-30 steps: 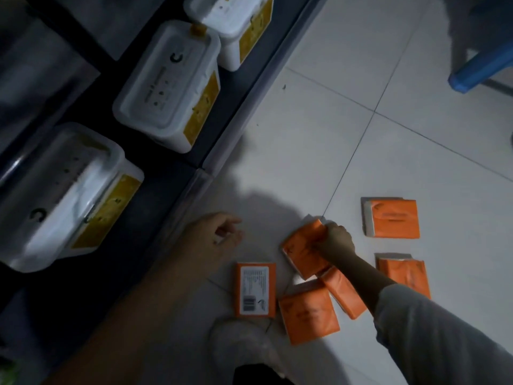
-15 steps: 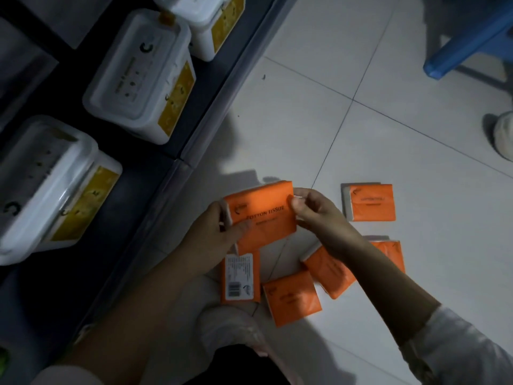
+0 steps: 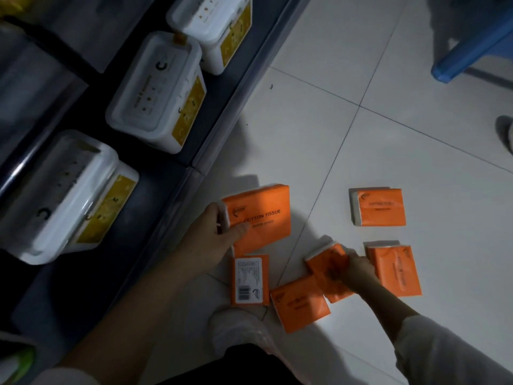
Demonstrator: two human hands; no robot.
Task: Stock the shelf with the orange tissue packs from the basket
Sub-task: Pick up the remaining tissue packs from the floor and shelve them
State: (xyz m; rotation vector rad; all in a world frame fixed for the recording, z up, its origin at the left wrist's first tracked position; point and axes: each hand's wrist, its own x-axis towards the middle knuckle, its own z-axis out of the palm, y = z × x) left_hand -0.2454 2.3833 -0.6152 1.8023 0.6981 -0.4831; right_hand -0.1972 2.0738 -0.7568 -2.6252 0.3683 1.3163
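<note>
Floor [image 3: 374, 151]: pale tile, four loose packs [image 3: 379, 207] near my shoe [image 3: 236, 334].
Left hand [image 3: 206, 240]: thumb and fingers clamp one orange pack [image 3: 263, 218] by its end.
Right hand [image 3: 358, 269]: fingers curled round a tilted pack [image 3: 326, 266].
Risk: slick wrap, end grip; either could slip short of the shelf [image 3: 91, 273].

I read "COTTON TISSUE" in dark capitals on the orange pack [image 3: 258, 218] held in my left hand [image 3: 213, 240]. Just below that pack, a white label [image 3: 249, 280] carries a barcode and print too small to read. Up and left of it, a white tub [image 3: 144, 107] shows a black "C" on its lid.
</note>
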